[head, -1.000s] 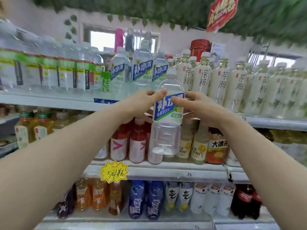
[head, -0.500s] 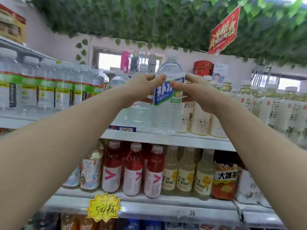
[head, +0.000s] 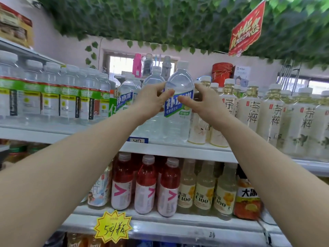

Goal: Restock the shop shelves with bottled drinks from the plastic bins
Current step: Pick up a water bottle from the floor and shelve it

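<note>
A large clear water bottle (head: 179, 120) with a blue and white label and a white cap stands upright at the front edge of the upper shelf (head: 178, 151). My left hand (head: 151, 100) grips its left side at label height. My right hand (head: 201, 102) grips its right side, thumb across the label. More bottles of the same kind (head: 124, 98) stand just left of and behind it. No plastic bin shows in this view.
Clear bottles with green labels (head: 51, 97) fill the upper shelf's left part, pale tea bottles (head: 277, 120) its right. Below stand red drinks (head: 146, 184), yellow C100 bottles (head: 204, 191) and an orange drink (head: 247, 198). A yellow price star (head: 113, 227) hangs on the lower shelf edge.
Both hands have lifted the bottle from in front of the lower shelf up to the upper shelf and set it down among the matching bottles. The camera has tilted upward.
</note>
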`<state>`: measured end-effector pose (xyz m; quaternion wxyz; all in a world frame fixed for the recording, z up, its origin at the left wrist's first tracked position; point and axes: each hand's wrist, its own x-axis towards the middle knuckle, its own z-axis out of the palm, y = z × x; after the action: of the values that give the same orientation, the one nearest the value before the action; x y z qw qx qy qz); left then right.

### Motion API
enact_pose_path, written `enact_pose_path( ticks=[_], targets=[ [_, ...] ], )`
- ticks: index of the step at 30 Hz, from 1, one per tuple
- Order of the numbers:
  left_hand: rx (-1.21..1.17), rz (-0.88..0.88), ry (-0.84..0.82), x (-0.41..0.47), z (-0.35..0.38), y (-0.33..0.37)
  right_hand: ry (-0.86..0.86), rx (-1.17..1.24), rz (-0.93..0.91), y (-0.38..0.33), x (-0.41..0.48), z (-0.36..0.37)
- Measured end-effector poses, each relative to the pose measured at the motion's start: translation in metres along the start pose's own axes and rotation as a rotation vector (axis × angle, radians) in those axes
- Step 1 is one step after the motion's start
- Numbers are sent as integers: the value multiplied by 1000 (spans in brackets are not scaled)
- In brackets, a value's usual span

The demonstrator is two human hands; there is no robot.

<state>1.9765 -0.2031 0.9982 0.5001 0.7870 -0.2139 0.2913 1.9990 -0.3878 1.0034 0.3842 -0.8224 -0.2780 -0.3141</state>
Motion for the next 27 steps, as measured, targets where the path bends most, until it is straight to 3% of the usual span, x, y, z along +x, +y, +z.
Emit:
enact_pose_path(
  ticks=[8,12,20,27],
  targets=[
    [331,50,86,-18,19,-20,154,-168,-11,1,-14,14],
    [353,55,82,-25,28,-37,125,-181,20,12,-24,27],
    [347,70,101,-43,40,-62,251,-163,18,20,-28,39],
    [359,46,48,-44,47,-66,323,-293,9,26,-27,51]
  ],
)
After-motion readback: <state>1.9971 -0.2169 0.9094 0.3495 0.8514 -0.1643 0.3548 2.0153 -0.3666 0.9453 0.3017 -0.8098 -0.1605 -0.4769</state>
